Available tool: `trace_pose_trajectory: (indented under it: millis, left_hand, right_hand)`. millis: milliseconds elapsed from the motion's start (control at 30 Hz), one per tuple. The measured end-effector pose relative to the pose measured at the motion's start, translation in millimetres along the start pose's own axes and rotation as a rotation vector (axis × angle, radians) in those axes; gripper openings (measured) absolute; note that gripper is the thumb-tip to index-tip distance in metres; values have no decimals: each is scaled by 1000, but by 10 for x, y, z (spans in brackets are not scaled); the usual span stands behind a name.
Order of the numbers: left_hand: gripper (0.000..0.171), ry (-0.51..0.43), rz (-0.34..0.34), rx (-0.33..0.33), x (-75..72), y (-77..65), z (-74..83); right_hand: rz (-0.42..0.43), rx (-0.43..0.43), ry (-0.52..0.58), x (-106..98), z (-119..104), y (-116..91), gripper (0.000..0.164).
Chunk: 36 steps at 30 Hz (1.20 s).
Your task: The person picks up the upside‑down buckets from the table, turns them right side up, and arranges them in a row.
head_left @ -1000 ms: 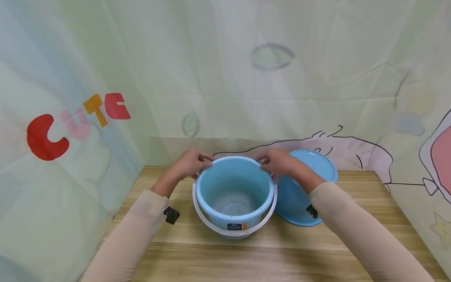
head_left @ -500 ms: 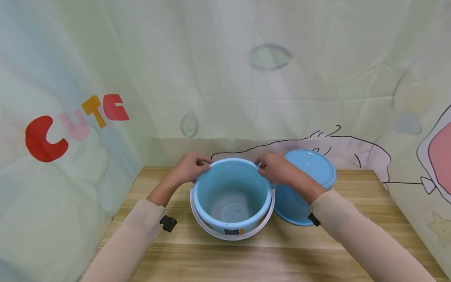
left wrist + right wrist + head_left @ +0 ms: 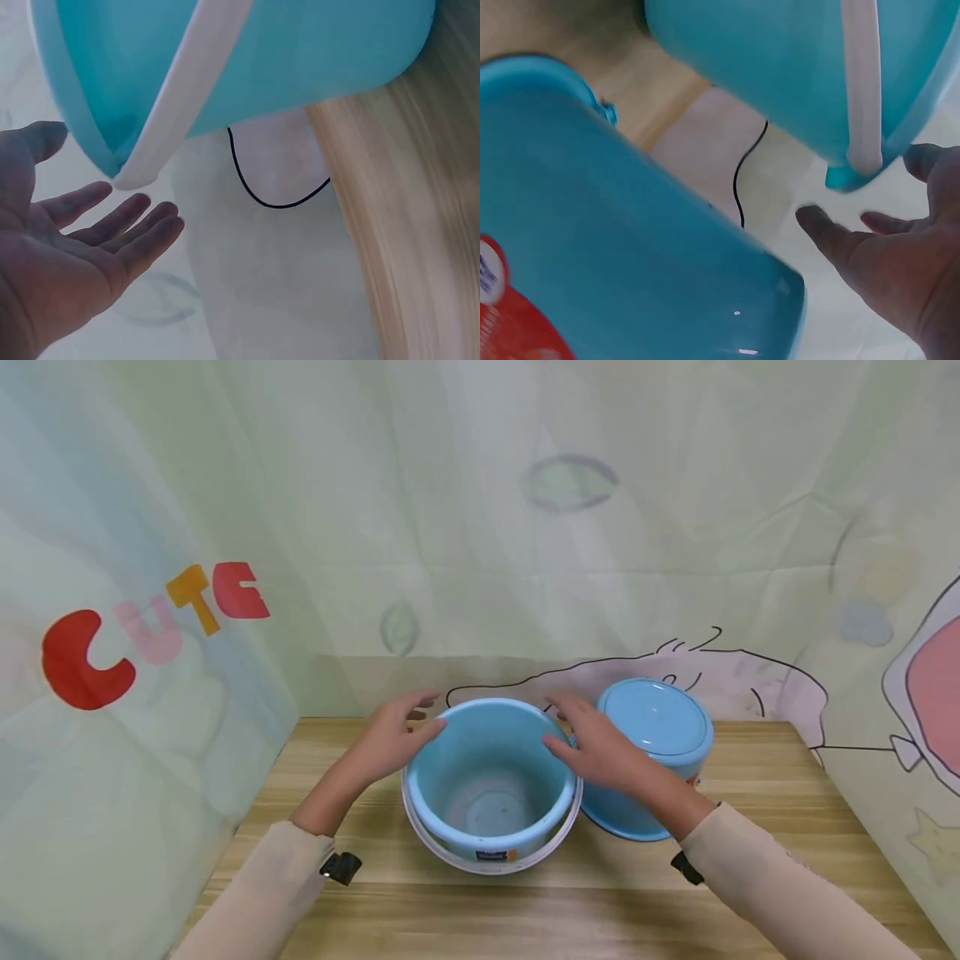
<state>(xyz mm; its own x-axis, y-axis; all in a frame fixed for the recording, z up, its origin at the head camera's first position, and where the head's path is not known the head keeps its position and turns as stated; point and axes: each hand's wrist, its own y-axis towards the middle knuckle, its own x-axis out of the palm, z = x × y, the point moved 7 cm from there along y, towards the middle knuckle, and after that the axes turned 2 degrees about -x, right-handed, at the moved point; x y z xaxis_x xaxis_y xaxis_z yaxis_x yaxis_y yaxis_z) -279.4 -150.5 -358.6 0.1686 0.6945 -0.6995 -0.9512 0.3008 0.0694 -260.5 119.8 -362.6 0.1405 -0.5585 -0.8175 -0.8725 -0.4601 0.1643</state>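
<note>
the left hand [image 3: 390, 739] and right hand [image 3: 596, 747] are hovering at either side of the upright bucket [image 3: 491, 752], each grip loose and clasping nothing; whether the thumbs [image 3: 49, 141] are touching its rim [image 3: 487, 842], i can't tell. it is standing on the desk [image 3: 420, 918], its base presumably steadying it, its handle [image 3: 491, 867] drooping nearside, likely under its own weight. the upturned bucket [image 3: 652, 718] is sitting just beside, probably mouth-down for firmer footing.
</note>
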Motion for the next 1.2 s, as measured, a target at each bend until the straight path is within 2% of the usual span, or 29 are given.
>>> trace_pose_trajectory:
  millis: [167,400,600,767,900,1200]
  left_hand:
    - [63,3,52,51,20,-144,-1]
    - [76,68,129,15,25,-400,-4]
    - [81,53,131,-43,103,-538,-18]
    - [79,11,110,-79,198,-592,-44]
    - [78,-16,94,-71,256,-611,-33]
    - [79,-16,62,24,272,-607,-43]
  right_hand:
    - [39,-10,27,105,-2,-143,78]
    - [53,52,110,197,11,-334,81]
    - [28,98,155,321,5,-436,84]
    - [-5,107,178,392,-50,-467,83]
    - [-9,108,161,386,-79,-464,81]
    - [-1,88,131,334,-50,-411,79]
